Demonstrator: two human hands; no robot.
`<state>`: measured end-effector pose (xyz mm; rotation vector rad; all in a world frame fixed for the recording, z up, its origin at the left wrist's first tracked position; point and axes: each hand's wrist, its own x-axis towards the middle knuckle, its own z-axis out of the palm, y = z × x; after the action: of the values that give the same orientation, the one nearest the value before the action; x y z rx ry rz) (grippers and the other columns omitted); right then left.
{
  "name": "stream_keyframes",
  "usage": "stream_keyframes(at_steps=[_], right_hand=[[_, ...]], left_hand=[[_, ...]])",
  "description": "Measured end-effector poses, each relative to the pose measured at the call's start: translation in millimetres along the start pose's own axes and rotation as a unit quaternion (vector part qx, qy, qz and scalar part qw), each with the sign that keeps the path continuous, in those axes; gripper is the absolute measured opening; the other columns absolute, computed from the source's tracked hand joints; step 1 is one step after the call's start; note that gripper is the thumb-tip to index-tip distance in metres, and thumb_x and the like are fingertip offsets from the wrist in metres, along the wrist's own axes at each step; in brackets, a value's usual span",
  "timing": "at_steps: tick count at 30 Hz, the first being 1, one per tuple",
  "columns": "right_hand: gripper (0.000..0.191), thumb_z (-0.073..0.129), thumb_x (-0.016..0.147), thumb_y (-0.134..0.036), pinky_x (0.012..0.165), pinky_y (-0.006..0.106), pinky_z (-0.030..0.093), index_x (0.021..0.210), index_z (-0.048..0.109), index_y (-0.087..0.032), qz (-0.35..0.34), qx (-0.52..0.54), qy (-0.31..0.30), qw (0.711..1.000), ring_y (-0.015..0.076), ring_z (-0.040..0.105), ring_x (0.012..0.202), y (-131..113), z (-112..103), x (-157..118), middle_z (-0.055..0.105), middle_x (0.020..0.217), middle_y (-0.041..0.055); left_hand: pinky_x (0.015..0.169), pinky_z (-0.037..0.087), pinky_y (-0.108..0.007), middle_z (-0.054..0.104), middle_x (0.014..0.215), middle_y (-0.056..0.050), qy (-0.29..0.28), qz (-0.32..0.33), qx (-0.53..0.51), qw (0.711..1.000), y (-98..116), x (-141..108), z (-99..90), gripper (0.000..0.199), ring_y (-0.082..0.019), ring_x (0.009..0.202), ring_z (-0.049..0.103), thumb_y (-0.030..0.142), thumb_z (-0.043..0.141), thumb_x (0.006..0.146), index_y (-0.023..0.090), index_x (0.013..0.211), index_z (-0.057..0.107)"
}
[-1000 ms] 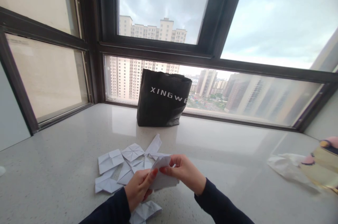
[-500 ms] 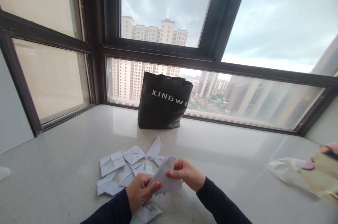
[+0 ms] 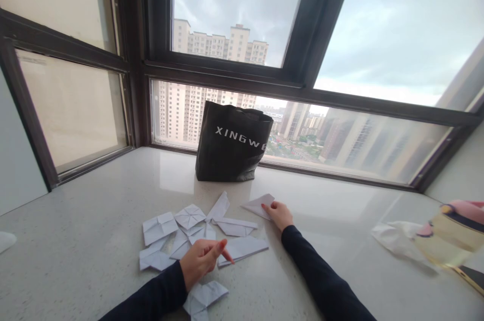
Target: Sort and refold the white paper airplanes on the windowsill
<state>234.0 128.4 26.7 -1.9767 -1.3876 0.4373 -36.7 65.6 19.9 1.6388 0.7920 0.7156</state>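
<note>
Beyond the other papers, my right hand pinches a white folded paper by its right end, low over the sill. My left hand hovers above the front of the paper pile, holding nothing, with thumb and index finger stretched out and apart. Just to its right lies a larger folded sheet, partly covered by the fingers. A narrow folded strip rests behind that sheet. Several creased paper pieces lie clustered to the left, and another folded paper sits in front of my left wrist.
A black bag with white lettering stands at the back against the window. To the right are a crumpled white tissue or bag and a pink and yellowish clear item. A dark flat object shows at the right edge.
My hands have separated; both were on one folded paper before. The right hand has moved away and back with a folded paper, while the left has let go. More of the sheets beneath now shows.
</note>
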Motion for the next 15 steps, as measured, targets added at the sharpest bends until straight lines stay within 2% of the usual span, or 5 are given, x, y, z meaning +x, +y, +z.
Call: stream_keyframes(at_steps=[5,10,12,15], right_hand=[[0.019,0.054,0.079,-0.033,0.076,0.034,0.04,0.072,0.057,-0.015,-0.005,-0.139,0.043,0.989,0.0191,0.053,0.088,3,10,7,0.06,0.087,0.0059],[0.021,0.048,0.084,-0.034,0.076,0.036,0.044,0.091,0.057,-0.015,-0.033,-0.198,0.042,0.979,0.0157,0.055,0.085,9,11,8,0.058,0.096,0.0036],[0.022,0.047,0.085,-0.034,0.075,0.035,0.044,0.092,0.056,-0.015,-0.043,-0.21,0.042,0.976,0.0151,0.056,0.083,11,11,8,0.058,0.095,0.0031],[0.024,0.047,0.083,-0.035,0.073,0.03,0.041,0.08,0.059,-0.014,-0.05,-0.221,0.047,0.973,0.0162,0.055,0.082,13,10,10,0.06,0.086,0.0052]], left_hand=[[0.038,0.012,-0.021,0.022,0.033,0.009,-0.013,0.006,-0.004,1.0,-4,2,0.5,0.079,-0.005,0.033,0.017,0.074,0.027,0.069,0.006,0.07,0.067],[0.037,0.012,-0.022,0.023,0.032,0.009,-0.012,0.004,-0.006,1.0,-7,3,0.4,0.077,-0.005,0.032,0.018,0.074,0.031,0.068,0.006,0.068,0.067],[0.037,0.011,-0.022,0.022,0.032,0.009,-0.011,0.002,-0.01,1.0,-7,4,0.7,0.077,-0.005,0.032,0.017,0.074,0.031,0.068,0.006,0.068,0.067],[0.038,0.011,-0.021,0.022,0.032,0.009,-0.009,-0.006,-0.01,1.0,-6,4,1.6,0.077,-0.005,0.032,0.017,0.075,0.031,0.067,0.007,0.067,0.067]])
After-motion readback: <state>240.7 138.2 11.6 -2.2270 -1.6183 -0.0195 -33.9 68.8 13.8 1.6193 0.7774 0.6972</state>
